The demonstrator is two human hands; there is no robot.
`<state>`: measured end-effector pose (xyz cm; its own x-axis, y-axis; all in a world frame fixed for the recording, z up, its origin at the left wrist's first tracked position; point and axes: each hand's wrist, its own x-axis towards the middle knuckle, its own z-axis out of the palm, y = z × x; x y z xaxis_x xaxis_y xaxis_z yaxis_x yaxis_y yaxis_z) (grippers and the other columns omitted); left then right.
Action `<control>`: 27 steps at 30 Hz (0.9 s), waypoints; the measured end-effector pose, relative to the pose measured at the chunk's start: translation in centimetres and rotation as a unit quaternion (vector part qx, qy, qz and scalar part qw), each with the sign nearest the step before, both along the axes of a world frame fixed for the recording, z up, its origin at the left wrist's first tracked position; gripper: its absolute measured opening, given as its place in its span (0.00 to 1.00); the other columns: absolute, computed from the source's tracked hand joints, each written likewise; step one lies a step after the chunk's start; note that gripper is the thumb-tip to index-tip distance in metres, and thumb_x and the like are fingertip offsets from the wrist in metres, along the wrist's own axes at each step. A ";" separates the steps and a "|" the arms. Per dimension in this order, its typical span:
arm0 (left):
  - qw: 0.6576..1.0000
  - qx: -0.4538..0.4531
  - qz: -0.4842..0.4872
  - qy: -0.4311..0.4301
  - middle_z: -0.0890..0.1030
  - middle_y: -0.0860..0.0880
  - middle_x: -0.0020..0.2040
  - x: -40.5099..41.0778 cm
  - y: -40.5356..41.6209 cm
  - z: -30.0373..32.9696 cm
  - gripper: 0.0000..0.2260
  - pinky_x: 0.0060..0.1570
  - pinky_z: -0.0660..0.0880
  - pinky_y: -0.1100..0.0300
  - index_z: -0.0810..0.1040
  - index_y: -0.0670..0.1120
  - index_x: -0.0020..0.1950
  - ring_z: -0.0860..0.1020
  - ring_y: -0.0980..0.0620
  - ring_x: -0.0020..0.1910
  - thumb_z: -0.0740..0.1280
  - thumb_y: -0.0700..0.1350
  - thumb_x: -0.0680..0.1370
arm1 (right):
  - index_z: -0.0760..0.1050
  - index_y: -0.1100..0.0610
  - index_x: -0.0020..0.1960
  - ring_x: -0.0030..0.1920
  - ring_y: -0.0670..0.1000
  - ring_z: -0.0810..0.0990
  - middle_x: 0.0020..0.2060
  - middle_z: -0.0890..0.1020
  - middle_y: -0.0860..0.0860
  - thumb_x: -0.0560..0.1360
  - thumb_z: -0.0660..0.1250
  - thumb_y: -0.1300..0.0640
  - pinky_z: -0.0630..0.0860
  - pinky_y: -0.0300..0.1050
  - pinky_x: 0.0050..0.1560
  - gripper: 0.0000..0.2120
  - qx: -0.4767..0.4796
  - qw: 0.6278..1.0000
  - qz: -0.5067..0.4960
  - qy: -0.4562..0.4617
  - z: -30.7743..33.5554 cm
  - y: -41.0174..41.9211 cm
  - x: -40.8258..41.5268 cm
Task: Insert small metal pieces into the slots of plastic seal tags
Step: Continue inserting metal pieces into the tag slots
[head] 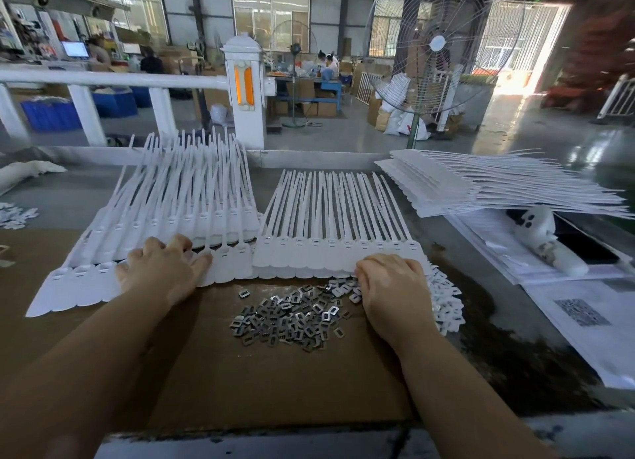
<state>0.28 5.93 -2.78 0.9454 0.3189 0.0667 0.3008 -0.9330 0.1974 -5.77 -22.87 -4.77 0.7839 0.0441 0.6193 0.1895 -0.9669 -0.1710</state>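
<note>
Two hands work at the near edge of the bench: the left hand (161, 269) lies palm down with relaxed fingers pressing on the left sheet of seal tags (165, 218), and the right hand (391, 286) has its fingers curled down where the middle sheet of tags (330, 225) meets the metal pieces (288, 317) (whether it pinches one I cannot tell). Those pieces lie heaped on brown cardboard (240, 383) between the forearms, with small white plastic bits (445, 304) just right of the right hand and more tag sheets (481, 187) stacked far right.

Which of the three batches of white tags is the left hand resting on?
The left hand rests on the leftmost batch, whose straps fan upward toward the white rail. The middle batch lies by the right hand; the far-right stack is untouched.
</note>
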 end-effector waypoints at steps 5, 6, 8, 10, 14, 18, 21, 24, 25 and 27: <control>1.000 -0.017 0.020 -0.007 0.67 0.40 0.66 -0.2 0.1 -0.1 0.25 0.64 0.60 0.39 0.68 0.52 0.67 0.63 0.36 0.66 0.56 0.65 0.76 | 0.81 0.59 0.42 0.44 0.54 0.80 0.40 0.83 0.52 0.74 0.66 0.61 0.70 0.49 0.49 0.05 0.004 1.000 -0.003 0.004 -0.1 0.0 0.1; 0.999 -0.021 0.023 -0.007 0.67 0.40 0.66 -0.3 0.1 -0.2 0.25 0.64 0.59 0.39 0.68 0.53 0.67 0.62 0.36 0.67 0.56 0.65 0.76 | 0.81 0.59 0.42 0.45 0.54 0.80 0.41 0.83 0.52 0.74 0.66 0.61 0.70 0.49 0.49 0.05 0.005 1.000 -0.003 0.005 -0.2 0.0 0.2; 0.999 -0.016 0.029 -0.006 0.67 0.40 0.66 -0.3 0.2 -0.2 0.25 0.64 0.60 0.39 0.68 0.53 0.67 0.63 0.36 0.66 0.55 0.65 0.76 | 0.81 0.59 0.42 0.45 0.54 0.80 0.41 0.83 0.52 0.74 0.66 0.61 0.69 0.49 0.50 0.06 0.007 1.000 -0.003 0.008 -0.1 0.0 0.2; 0.999 -0.008 0.038 -0.003 0.68 0.40 0.66 -0.3 0.2 -0.2 0.24 0.64 0.60 0.40 0.69 0.53 0.67 0.64 0.35 0.66 0.54 0.65 0.76 | 0.81 0.59 0.42 0.45 0.54 0.80 0.41 0.83 0.52 0.74 0.66 0.61 0.70 0.49 0.50 0.05 0.008 1.000 -0.003 0.007 -0.2 0.0 0.1; 0.999 -0.003 0.054 -0.004 0.68 0.38 0.64 0.1 0.3 0.1 0.25 0.63 0.62 0.42 0.71 0.52 0.66 0.66 0.33 0.63 0.53 0.65 0.77 | 0.81 0.59 0.43 0.46 0.54 0.80 0.42 0.83 0.52 0.75 0.65 0.61 0.70 0.49 0.51 0.06 0.005 1.000 -0.004 0.012 -0.1 -0.1 0.1; 0.997 -0.016 0.074 -0.018 0.68 0.38 0.62 0.2 0.5 0.6 0.26 0.62 0.61 0.42 0.74 0.51 0.63 0.67 0.34 0.61 0.51 0.66 0.77 | 0.81 0.59 0.45 0.48 0.53 0.79 0.44 0.83 0.52 0.76 0.63 0.59 0.68 0.49 0.53 0.08 0.001 1.000 -0.002 0.022 -0.1 -0.1 0.1; 0.996 -0.019 0.079 -0.030 0.68 0.38 0.62 -0.1 0.3 1.0 0.25 0.64 0.59 0.40 0.75 0.50 0.62 0.66 0.34 0.62 0.52 0.65 0.77 | 0.81 0.59 0.44 0.46 0.54 0.80 0.43 0.83 0.52 0.76 0.64 0.60 0.70 0.50 0.52 0.07 0.002 1.000 -0.005 0.017 -0.1 -0.1 0.0; 0.995 -0.022 0.083 -0.050 0.68 0.37 0.63 -0.5 0.1 1.8 0.24 0.65 0.56 0.37 0.76 0.49 0.61 0.65 0.33 0.63 0.54 0.63 0.78 | 0.81 0.59 0.42 0.44 0.55 0.80 0.41 0.83 0.52 0.74 0.66 0.61 0.71 0.50 0.50 0.06 0.003 1.000 -0.008 0.008 0.0 0.1 0.0; 0.994 -0.024 0.083 -0.060 0.67 0.37 0.62 -0.7 0.1 2.1 0.23 0.65 0.57 0.37 0.76 0.49 0.60 0.65 0.33 0.63 0.54 0.63 0.78 | 0.81 0.60 0.42 0.44 0.55 0.80 0.40 0.83 0.53 0.74 0.67 0.62 0.72 0.50 0.49 0.05 0.002 1.000 -0.008 0.005 0.0 0.1 0.0; 0.993 -0.028 0.079 -0.082 0.67 0.37 0.62 -1.0 -0.1 2.9 0.23 0.64 0.58 0.38 0.77 0.49 0.60 0.65 0.33 0.63 0.55 0.63 0.78 | 0.81 0.59 0.42 0.44 0.55 0.80 0.40 0.83 0.53 0.74 0.67 0.62 0.72 0.50 0.50 0.05 -0.003 1.000 -0.007 0.004 0.0 0.1 0.1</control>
<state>-0.73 5.87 0.11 0.8614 0.4699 0.1928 0.4023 -0.8630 0.3056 -5.70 -22.73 -4.76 0.7889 0.0357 0.6135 0.1740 -0.9704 -0.1673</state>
